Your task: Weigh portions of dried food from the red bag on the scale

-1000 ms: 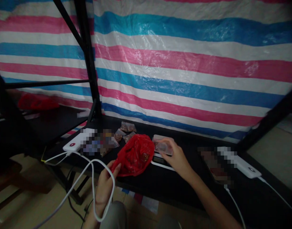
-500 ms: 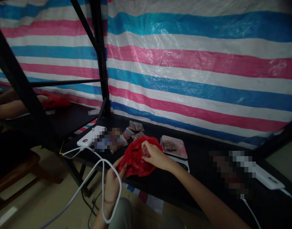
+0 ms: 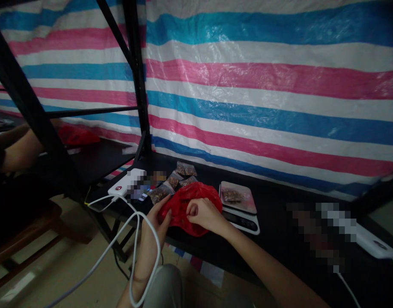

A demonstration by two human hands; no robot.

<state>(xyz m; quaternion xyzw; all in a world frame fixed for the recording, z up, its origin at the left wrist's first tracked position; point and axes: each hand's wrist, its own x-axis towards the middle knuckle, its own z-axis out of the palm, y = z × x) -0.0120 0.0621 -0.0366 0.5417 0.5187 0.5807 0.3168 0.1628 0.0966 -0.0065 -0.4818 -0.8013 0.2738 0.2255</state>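
2 hands on red poly bag

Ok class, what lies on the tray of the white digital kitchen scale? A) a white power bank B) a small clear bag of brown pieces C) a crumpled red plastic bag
B: the small clear bag of brown pieces lies on the tray of the white digital kitchen scale; the red plastic bag is beside the scale.

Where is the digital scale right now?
In the head view, the digital kitchen scale sits on the black table, just right of the red plastic bag and the right hand, with a small clear bag of brown pieces on its platform.
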